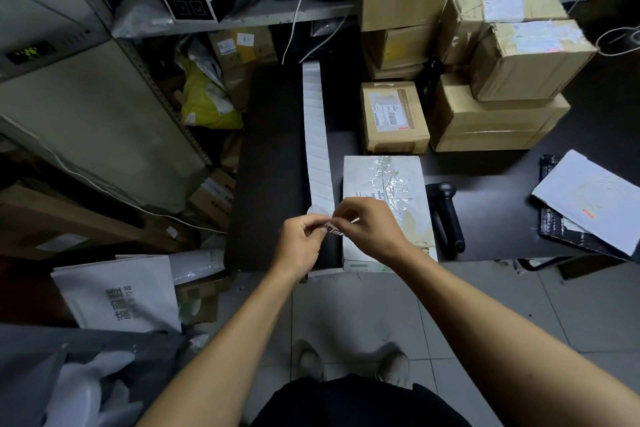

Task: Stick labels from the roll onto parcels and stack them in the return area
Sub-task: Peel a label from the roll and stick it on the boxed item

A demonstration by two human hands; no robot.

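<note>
Both hands pinching one printed label at the near end of the strip, middle of the frame.

The left hand [300, 242] and the right hand [369, 229] meet at centre frame, fingertips curled onto a small label [335, 229] with black print, each nipping one end of it. Just above the fingers the long white label strip [317, 135] runs up the frame along the dark table [270, 163], its near end curling at the hands. Just right of the strip lies a white parcel [384, 184] with shiny clear tape, partly under the right hand. Right of that parcel lies a black scanner [446, 215]. In the upper right, brown boxes [498, 80] are stacked on the table. White envelopes [588, 198] lie at the right edge.
</note>
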